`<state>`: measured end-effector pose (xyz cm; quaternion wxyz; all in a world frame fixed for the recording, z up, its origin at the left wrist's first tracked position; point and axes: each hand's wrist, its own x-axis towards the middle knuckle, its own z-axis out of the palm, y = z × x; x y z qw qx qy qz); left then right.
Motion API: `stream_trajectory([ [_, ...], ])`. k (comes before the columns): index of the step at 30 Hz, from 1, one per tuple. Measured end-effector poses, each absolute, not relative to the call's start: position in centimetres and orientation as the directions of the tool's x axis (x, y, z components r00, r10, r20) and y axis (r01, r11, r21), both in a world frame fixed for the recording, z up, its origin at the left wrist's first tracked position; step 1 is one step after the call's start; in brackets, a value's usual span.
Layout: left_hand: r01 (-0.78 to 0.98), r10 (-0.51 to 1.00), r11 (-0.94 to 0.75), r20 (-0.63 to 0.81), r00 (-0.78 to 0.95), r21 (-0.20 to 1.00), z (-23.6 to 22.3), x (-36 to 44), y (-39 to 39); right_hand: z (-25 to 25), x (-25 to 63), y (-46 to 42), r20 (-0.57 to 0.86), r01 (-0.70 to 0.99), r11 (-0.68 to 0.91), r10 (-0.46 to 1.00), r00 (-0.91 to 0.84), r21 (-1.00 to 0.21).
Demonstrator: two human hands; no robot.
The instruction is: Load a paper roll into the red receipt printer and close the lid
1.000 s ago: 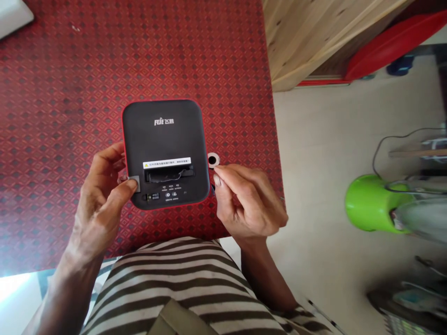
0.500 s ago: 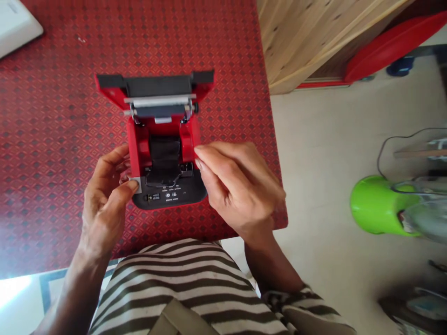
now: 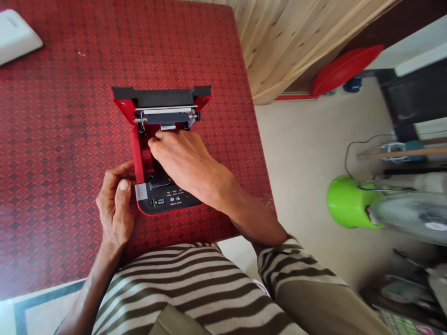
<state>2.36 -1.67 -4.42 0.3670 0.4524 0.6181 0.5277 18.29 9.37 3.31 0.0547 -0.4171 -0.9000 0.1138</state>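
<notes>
A small red and black printer (image 3: 164, 204) lies on the patterned red table, with its lid (image 3: 164, 97) raised at the far side. A grey roller (image 3: 167, 118) shows along the lid's inside. My right hand (image 3: 188, 163) reaches down into the printer's compartment. Its fingertips are hidden inside, so I cannot see whether they hold anything. Beside the printer's left wall is my left hand (image 3: 117, 200), the thumb lifted apart from the fingers. Those fingers reach the wall's lower side, and their tips are partly hidden.
A white device (image 3: 17, 37) sits at the table's far left. Wooden panelling (image 3: 272, 42) borders the table's far right corner. On the floor to the right stand a bright green bucket (image 3: 344, 202) and a fan (image 3: 415, 214), with a cable nearby.
My right hand has moved from the printer's right side into its compartment. My left thumb has come off the grey corner patch. The view has shifted slightly.
</notes>
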Motion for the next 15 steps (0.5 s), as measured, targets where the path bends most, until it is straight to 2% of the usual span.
stream_trajectory([
  [3,0.243,0.953,0.048,0.028,-0.302,0.969,-4.0,2.4,-1.8,4.3,18.6,9.3,-0.132,0.736,0.661,0.725,-0.676,-0.144],
  [7,0.282,0.953,0.050,0.038,-0.300,0.958,-4.0,2.4,-1.7,5.5,20.1,7.5,0.014,0.735,0.660,0.746,-0.666,-0.156],
  [9,0.290,0.954,0.044,0.046,-0.295,0.956,-4.0,2.4,-1.8,6.3,21.7,6.5,0.146,0.712,0.655,0.754,-0.641,-0.254],
  [11,0.294,0.957,0.039,0.049,-0.287,0.955,-4.1,2.4,-1.9,6.7,23.8,5.9,0.282,0.688,0.606,0.795,-0.537,-0.398],
  [13,0.291,0.959,0.034,0.051,-0.280,0.956,-4.2,2.6,-1.9,6.3,25.8,6.0,0.370,0.703,0.492,0.866,-0.336,-0.514],
  [15,0.278,0.958,0.024,0.057,-0.280,0.960,-4.3,2.9,-1.9,4.8,27.5,6.8,0.381,0.706,0.360,0.914,-0.137,-0.610],
])
